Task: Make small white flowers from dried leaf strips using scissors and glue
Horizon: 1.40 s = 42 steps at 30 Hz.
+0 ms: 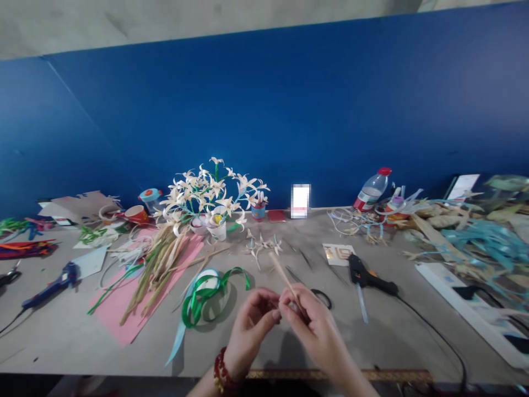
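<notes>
In front of me, above the near part of the table, my two hands meet at the fingertips. My right hand (pixel 309 317) is closed around a narrow pale tan strip (pixel 283 273), apparently dried husk, which sticks up and to the left out of the fingers. Thumb and fingers of my left hand (pixel 257 318) are pinched together beside it; what lies between them is hidden. Scissors (pixel 323 298) lie just beyond the right hand, partly covered by it. Several small pale husk flowers (pixel 263 245) lie on the table (pixel 231 347) farther back.
Left are green ribbon (pixel 194 309), dried husks (pixel 159 270) on pink paper (pixel 119 325), and a blue glue gun (pixel 53 289). Husk flowers (pixel 202 187) stand in cups behind. Right are a black glue gun (pixel 370 277), a power strip (pixel 467 314) and a bottle (pixel 372 190).
</notes>
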Tool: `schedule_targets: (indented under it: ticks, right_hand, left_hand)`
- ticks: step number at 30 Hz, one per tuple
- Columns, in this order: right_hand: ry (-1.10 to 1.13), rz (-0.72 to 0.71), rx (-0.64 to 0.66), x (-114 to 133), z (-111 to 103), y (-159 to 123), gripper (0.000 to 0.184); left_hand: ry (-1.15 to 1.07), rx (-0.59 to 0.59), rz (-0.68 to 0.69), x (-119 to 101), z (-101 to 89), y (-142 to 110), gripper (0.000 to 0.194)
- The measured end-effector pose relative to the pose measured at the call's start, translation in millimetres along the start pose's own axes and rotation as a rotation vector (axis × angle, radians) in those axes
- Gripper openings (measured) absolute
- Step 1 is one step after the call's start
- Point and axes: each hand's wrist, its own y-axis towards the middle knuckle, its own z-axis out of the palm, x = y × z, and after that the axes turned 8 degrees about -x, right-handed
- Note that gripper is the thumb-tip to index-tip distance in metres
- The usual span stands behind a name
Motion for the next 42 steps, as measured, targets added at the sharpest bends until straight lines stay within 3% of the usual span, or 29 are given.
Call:
schedule_targets:
  ticks: [4,7,9,12,16,23,25,28,32,36,42]
  right_hand:
    - [-0.057,0.048,0.005,-16,-1,14,0.014]
    - [-0.028,0.148,-0.141,-34,-3,24,0.016]
    - [0.04,0.267,-0.166,-41,-6,25,0.019]
    - [0.244,0.468,-0.03,-38,-8,18,0.03]
    - [0.449,0.551,0.129,-27,-4,11,0.036]
    - [0.456,0.53,0.068,-20,-1,16,0.039]
    - [0.497,0.551,0.088,-17,-3,16,0.04]
    - [0.528,0.599,0.134,-14,-7,15,0.037]
    - [0.488,0.576,0.171,-14,-10,13,0.032]
    - [0.399,0.487,0.142,-13,-10,9,0.032]
    - [-0.025,0.221,0.185,2,-12,-5,0.041]
  left_hand:
    - [-0.05,-0.047,-0.026,1,-0.3,16,0.015]
    - [-0.211,-0.097,-0.18,3,-3.5,30,0.016]
    - [-0.341,-0.07,-0.292,2,-6.8,35,0.016]
    - [-0.52,-0.015,-0.44,-2,-9.3,33,0.017]
    - [-0.685,-0.007,-0.511,-7,-5.6,25,0.013]
    - [-0.69,0.017,-0.525,-10,-5.5,18,0.014]
    - [-0.558,0.067,-0.483,-14,-10.4,18,0.021]
    - [-0.118,0.16,-0.266,-27,-18.4,20,0.031]
    - [0.523,0.194,0.033,-37,-22.6,22,0.017]
    - [0.572,0.192,0.115,-30,-20.0,20,0.018]
    - [0.751,0.179,0.332,-31,-11.3,13,0.014]
